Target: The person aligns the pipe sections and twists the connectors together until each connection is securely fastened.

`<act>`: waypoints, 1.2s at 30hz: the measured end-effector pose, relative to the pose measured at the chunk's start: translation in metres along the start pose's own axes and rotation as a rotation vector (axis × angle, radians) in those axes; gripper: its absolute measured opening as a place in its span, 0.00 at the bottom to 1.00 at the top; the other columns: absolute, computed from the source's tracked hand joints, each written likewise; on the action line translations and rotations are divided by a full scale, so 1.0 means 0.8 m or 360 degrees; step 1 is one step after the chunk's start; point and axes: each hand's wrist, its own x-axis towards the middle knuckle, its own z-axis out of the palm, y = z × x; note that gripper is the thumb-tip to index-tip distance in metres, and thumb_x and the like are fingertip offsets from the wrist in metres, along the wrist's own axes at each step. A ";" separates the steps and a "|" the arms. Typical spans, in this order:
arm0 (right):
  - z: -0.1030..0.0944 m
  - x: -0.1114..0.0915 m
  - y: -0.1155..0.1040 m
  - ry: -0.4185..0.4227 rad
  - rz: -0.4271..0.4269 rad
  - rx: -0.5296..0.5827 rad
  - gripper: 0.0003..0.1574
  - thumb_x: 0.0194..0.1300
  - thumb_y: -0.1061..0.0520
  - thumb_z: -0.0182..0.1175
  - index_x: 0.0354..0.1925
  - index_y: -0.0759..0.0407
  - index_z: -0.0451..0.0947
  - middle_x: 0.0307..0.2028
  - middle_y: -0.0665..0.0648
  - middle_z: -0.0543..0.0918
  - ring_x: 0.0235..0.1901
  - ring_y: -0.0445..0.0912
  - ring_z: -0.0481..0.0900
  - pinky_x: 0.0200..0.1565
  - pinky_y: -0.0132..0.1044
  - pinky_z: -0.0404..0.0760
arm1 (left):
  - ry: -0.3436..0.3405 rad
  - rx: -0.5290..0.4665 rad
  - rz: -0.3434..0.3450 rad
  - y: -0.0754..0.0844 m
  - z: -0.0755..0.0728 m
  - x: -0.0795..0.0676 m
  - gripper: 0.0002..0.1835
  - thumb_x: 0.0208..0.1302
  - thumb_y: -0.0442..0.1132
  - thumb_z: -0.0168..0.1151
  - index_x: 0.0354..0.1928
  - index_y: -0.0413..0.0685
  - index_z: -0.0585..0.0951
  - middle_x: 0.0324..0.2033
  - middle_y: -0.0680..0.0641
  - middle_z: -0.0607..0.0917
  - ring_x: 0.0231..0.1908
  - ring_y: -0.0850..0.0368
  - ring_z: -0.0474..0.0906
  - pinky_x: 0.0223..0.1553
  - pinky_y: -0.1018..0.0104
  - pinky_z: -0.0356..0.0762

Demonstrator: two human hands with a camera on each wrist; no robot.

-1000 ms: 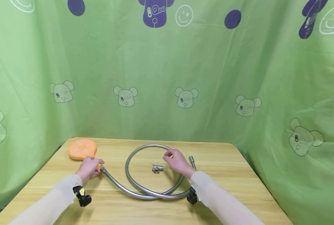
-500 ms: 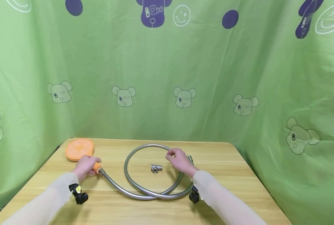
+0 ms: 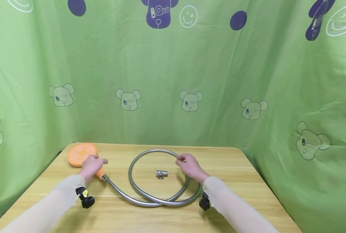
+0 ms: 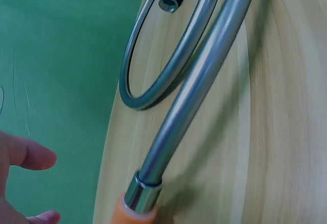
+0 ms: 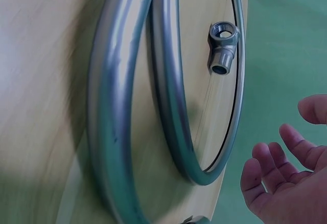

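Observation:
An orange shower head [image 3: 81, 154] lies at the table's back left, its face of small holes upward. My left hand [image 3: 92, 166] hovers over its handle [image 3: 100, 174], thumb stretched out to the side; in the left wrist view, finger and thumb are apart beside the handle. A metal shower hose [image 3: 148, 204] runs from the handle into a loop. Inside the loop lies a small chrome tee fitting [image 3: 161, 174]. Over the loop's right side is my right hand [image 3: 191, 166], fingers loosely bent around nothing; it hides the hose's free end in the head view.
The wooden table [image 3: 237, 197] has its back edge close to a green curtain [image 3: 161, 129] printed with bears. More curtain hangs along both sides. Black wrist cameras [image 3: 87, 201] hang under both forearms.
My left hand has let go of the shower head's handle and risen off it. My right hand has drifted a little to the right. Hose and tee fitting stay put.

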 end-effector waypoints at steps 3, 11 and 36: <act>-0.003 0.000 0.004 -0.0001 0.0016 0.0013 0.17 0.70 0.54 0.60 0.49 0.64 0.81 0.46 0.58 0.83 0.45 0.50 0.79 0.52 0.49 0.80 | -0.0008 0.0014 0.0015 0.011 0.006 -0.003 0.42 0.65 0.46 0.58 0.73 0.27 0.56 0.71 0.25 0.59 0.69 0.28 0.58 0.72 0.38 0.56; -0.011 0.001 0.016 0.0034 0.0027 -0.0034 0.13 0.70 0.55 0.60 0.46 0.62 0.83 0.44 0.58 0.84 0.43 0.49 0.79 0.48 0.46 0.80 | -0.0056 0.0032 0.0112 0.031 0.028 -0.006 0.38 0.67 0.46 0.57 0.73 0.33 0.59 0.70 0.26 0.62 0.67 0.27 0.62 0.69 0.35 0.62; -0.036 -0.005 0.048 0.0071 0.0131 -0.0117 0.30 0.70 0.53 0.59 0.64 0.68 0.74 0.61 0.70 0.77 0.59 0.63 0.77 0.63 0.57 0.75 | -0.0095 0.0151 0.0344 0.069 0.082 -0.004 0.35 0.61 0.46 0.64 0.69 0.43 0.70 0.57 0.34 0.80 0.56 0.40 0.77 0.56 0.44 0.76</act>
